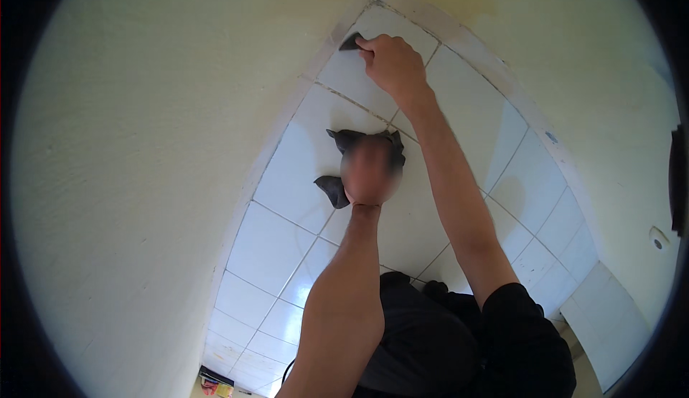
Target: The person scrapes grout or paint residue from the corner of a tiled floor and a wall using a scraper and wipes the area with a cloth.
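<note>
My left hand [369, 172] is over the middle of the floor, its fingers smeared by a blur. A crumpled dark grey cloth [331, 191] sticks out on both sides of that hand, which appears closed on it. Farther out, near the corner where two walls meet, my right hand [395, 64] pinches a small dark, roughly triangular piece [350, 41] between thumb and fingers. The piece lies close to the floor beside the left wall's skirting; its kind cannot be made out, and part of it is hidden in the fingers.
White floor tiles [280, 236] with dark, worn joints run between two pale yellow walls [158, 147]. A round white fitting [658, 239] is on the right wall, near a dark object [678, 183]. A few small coloured items [215, 384] lie at the lower left.
</note>
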Motion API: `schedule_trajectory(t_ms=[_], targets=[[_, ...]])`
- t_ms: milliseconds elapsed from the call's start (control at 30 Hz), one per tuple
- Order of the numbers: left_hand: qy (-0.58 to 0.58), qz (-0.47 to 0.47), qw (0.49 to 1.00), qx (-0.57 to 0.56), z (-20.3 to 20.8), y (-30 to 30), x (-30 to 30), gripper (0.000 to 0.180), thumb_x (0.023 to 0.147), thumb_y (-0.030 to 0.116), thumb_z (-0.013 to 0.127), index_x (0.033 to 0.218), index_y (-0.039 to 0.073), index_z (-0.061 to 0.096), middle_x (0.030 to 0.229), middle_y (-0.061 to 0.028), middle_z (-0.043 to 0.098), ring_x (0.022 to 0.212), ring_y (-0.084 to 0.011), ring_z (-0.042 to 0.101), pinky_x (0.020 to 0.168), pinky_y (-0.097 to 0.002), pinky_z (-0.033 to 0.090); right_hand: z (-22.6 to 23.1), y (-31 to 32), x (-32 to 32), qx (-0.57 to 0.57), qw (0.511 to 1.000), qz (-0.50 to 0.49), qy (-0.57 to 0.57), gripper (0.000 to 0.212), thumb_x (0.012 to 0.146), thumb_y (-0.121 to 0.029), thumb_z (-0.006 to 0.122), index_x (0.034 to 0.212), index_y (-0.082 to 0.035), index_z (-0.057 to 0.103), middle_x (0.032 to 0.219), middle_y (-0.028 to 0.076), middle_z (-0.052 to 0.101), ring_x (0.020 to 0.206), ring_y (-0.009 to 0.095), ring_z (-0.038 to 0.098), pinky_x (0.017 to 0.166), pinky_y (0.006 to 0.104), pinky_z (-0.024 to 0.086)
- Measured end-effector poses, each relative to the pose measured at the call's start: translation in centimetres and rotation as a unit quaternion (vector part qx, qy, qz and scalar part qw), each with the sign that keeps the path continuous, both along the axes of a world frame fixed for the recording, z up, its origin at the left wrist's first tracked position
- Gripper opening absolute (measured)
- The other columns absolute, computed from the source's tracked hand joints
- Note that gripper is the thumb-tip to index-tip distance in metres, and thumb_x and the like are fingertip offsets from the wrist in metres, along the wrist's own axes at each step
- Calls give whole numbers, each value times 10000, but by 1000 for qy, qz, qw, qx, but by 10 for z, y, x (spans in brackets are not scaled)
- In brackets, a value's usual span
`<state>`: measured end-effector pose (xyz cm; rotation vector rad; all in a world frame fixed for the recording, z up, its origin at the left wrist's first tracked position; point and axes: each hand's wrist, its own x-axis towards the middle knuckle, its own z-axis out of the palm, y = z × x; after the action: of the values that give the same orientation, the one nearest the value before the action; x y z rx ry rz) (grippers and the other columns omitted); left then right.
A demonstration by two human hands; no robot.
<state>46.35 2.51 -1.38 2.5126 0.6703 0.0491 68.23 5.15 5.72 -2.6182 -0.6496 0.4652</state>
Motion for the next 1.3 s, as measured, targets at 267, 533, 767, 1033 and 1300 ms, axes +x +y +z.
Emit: schedule_trajectory(t_ms=[267, 533, 767, 1033, 1300], targets=[[7, -7, 1000, -3, 0, -4, 0, 649, 578, 141, 770, 1186, 230, 561, 1157, -58, 478, 1068, -268, 550, 746, -401, 559, -17, -12, 13, 13, 1000, -2, -24, 221, 901, -241, 609, 1046, -122, 725, 880, 171, 707, 858, 341, 697, 754, 450, 565], [-2, -8, 1000, 5, -2, -1, -1, 665, 567, 149, 785, 1188, 217, 558, 1165, -61, 479, 1061, -274, 552, 755, -402, 559, -9, 0, 15, -24, 1000, -17, 3, 243, 902, -256, 609, 1072, -122, 717, 953, 151, 709, 921, 325, 687, 797, 442, 557], [-2, -14, 1000, -5, 0, -6, 2, 643, 582, 144, 767, 1187, 216, 560, 1166, -61, 479, 1052, -273, 556, 751, -408, 559, -16, -12, 39, -28, 999, 28, -21, 257, 889, -245, 613, 1117, -194, 720, 950, 138, 713, 893, 327, 686, 791, 433, 553], [-3, -13, 1000, 6, 0, -4, 0, 641, 580, 136, 761, 1184, 217, 561, 1156, -57, 479, 1041, -270, 556, 741, -406, 557, -7, -10, 48, -51, 997, 29, -45, 243, 866, -215, 610, 1070, -160, 730, 960, 143, 715, 903, 332, 692, 780, 442, 563], [-14, -7, 1000, 13, 0, -1, 4, 649, 574, 146, 769, 1185, 217, 560, 1152, -59, 474, 1037, -276, 556, 741, -406, 554, -11, -2, 61, -29, 998, 28, -52, 272, 902, -239, 610, 1153, -197, 707, 984, 149, 708, 902, 337, 679, 813, 441, 551]])
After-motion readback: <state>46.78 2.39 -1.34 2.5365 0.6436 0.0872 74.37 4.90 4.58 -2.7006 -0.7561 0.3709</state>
